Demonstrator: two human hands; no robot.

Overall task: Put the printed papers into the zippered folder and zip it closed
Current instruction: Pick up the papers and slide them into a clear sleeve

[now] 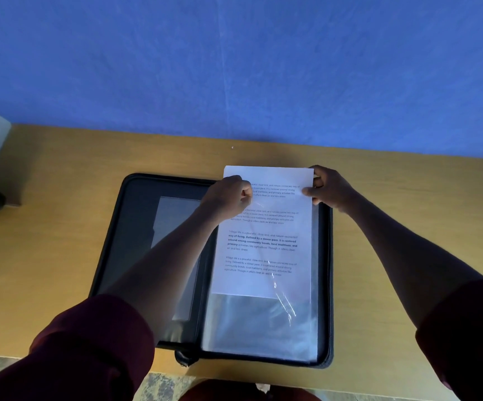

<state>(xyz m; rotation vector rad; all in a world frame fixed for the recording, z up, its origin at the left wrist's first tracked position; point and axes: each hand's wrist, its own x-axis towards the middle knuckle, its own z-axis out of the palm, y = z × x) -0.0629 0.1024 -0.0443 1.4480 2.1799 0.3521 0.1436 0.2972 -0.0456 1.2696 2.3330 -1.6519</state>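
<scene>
Zippered folder open flat at bench near edge. Printed paper partly inside clear sleeve, right half. Left hand fingers curled, pinching paper's left edge; right hand pinching right edge. Both forearms extended.

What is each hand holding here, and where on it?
Both hands hold the printed paper near its far end: the left hand pinches its left edge, the right hand its right edge, as it sits partway in the folder's clear sleeve.
</scene>
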